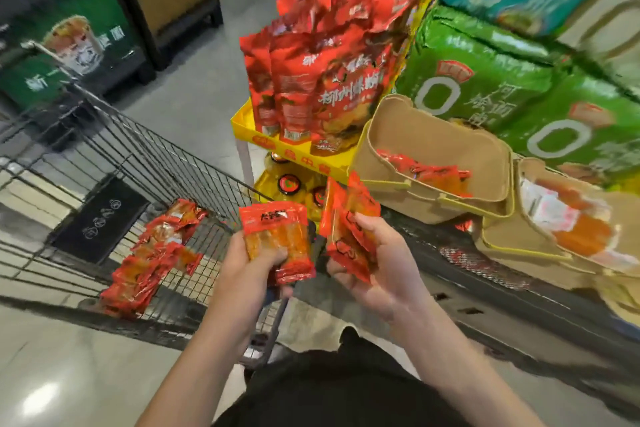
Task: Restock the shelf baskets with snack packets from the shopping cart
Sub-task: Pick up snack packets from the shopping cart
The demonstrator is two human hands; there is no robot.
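Both our hands are loaded. Our left hand (254,262) grips a red-and-orange snack packet (277,239), fingers curled round its lower half, packet upright and facing us. Our right hand (375,258) clutches a bunch of red packets (349,227), thumb across the front, several fanned together. Both sit over the near corner of the shopping cart (114,149), just beside the shelf (485,284). More packets in the cart (152,253) lie in a loose pile on the wire bottom, to our left. On the shelf, the tan basket (415,135) holds a few red packets (429,172) at the bottom. A second basket (512,239) to its right holds orange-and-white packs (575,225); print too blurred to read. Behind: big red bags (318,80) standing in a yellow tray (249,128), green bulk packs (485,76) stacked at right.
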